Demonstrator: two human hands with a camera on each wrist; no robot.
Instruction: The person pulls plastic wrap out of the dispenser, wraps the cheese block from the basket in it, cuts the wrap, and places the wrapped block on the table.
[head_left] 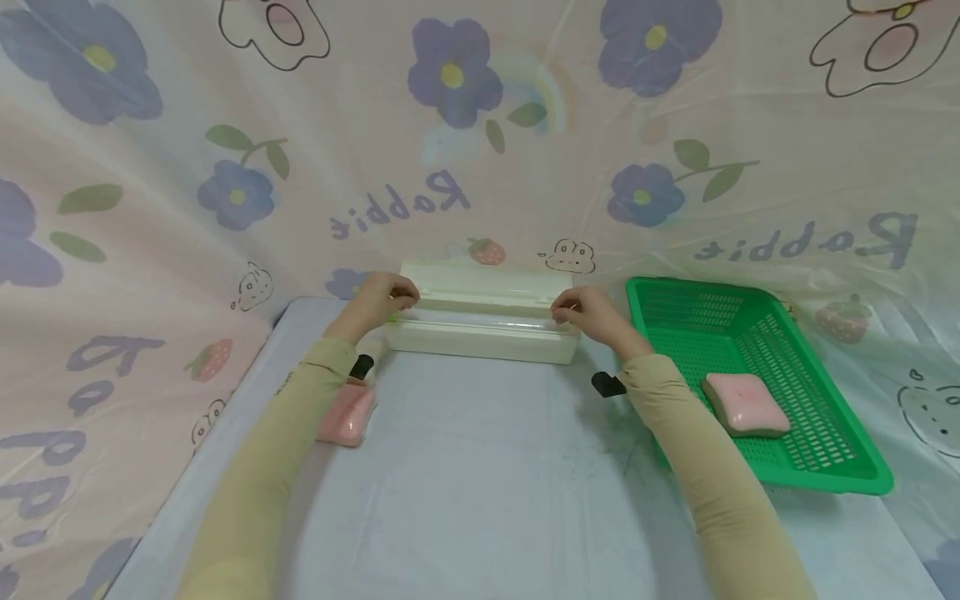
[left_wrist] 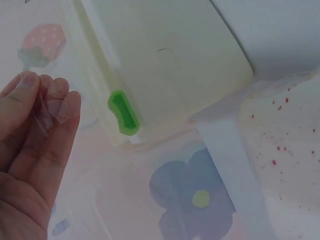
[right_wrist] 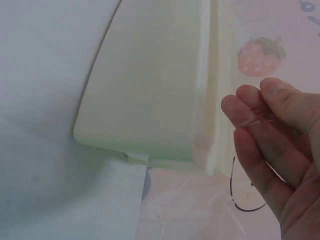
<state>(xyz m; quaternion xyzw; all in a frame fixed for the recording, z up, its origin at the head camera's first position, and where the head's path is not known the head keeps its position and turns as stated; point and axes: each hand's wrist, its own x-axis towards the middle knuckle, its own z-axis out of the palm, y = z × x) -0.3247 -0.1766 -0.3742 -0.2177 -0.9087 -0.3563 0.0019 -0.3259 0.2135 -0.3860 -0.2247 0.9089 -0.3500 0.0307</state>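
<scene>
A long cream-white cling film dispenser [head_left: 480, 343] stands against the back cloth, its lid [head_left: 487, 282] raised. Clear film [head_left: 487, 321] lies along its opening. At the left end, my left hand [head_left: 378, 302] pinches a thin bunched edge of film between thumb and fingers. My right hand [head_left: 596, 315] pinches the film at the other end, its thumb against the fingertips in the right wrist view. Both hands are raised just over the dispenser. A green slider [left_wrist: 124, 112] sits on the dispenser's edge near my left hand.
A green basket [head_left: 825, 358] on the right holds a pink-topped block with brown sides [head_left: 746, 404]. On the left, partly behind my sleeve, lies a shiny pink block [head_left: 348, 412]. A pale, red-specked thing [left_wrist: 290, 160] shows in the left wrist view. Printed cloth hangs behind.
</scene>
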